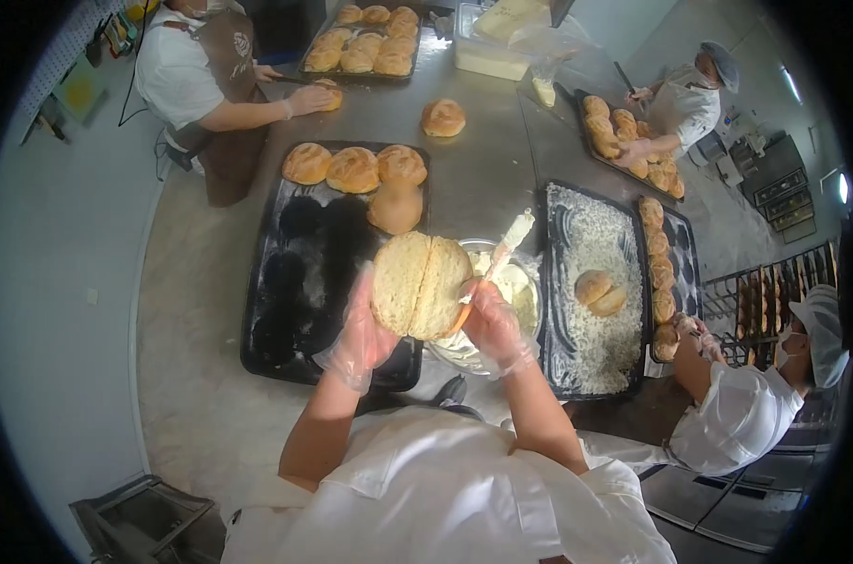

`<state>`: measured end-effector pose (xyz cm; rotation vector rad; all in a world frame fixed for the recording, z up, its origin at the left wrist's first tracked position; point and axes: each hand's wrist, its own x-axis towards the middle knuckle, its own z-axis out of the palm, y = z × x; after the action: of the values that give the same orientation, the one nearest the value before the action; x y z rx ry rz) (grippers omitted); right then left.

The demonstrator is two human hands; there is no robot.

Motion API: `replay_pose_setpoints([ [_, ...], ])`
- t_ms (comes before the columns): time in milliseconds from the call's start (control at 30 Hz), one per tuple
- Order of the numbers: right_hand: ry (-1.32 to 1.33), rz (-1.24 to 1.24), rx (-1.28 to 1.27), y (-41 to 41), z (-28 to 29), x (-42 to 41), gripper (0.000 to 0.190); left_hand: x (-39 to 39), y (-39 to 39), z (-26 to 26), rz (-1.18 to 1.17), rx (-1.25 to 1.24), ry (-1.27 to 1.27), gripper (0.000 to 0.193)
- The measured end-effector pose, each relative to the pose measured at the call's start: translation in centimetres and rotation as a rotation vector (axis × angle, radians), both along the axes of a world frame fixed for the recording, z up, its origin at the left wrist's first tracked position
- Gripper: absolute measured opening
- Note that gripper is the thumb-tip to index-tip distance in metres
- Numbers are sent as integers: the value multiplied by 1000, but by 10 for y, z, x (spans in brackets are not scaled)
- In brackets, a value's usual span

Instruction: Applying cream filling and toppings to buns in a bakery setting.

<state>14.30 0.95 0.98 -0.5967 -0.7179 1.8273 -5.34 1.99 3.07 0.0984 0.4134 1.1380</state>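
A split round bun [420,285] lies opened between my hands, its pale cut faces turned up. My left hand [364,331], in a clear plastic glove, holds it by the left side. My right hand [495,321], gloved too, is at the bun's right edge and grips a spatula [505,247]. Cream coats the spatula's blade, which points up and away from me; its orange handle end shows below my fingers. Beneath the right hand stands a metal bowl [532,282] of pale cream, partly hidden by hand and bun.
At left, a dark baking tray [292,352] carries several buns. A tray of white crumbs [595,359] at right holds a filled bun [601,292]. Co-workers handle buns at far left, far right and near right. One bun [443,118] sits on the metal table [483,169].
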Motion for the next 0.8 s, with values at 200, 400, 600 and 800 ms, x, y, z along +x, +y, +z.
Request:
replay_pose_setpoints([
  [200, 8, -2, 119, -19, 20, 44, 33, 48, -25, 25, -76, 30, -304, 57],
  [400, 21, 0, 128, -32, 17, 65, 30, 72, -41, 20, 35, -22, -256, 44],
  [600, -34, 3, 66, -34, 32, 67, 28, 75, -42, 2, 16, -82, -314, 51],
  [800, -521, 244, 73, 2, 67, 68, 37, 73, -28, -32, 43, 186, -358, 68],
])
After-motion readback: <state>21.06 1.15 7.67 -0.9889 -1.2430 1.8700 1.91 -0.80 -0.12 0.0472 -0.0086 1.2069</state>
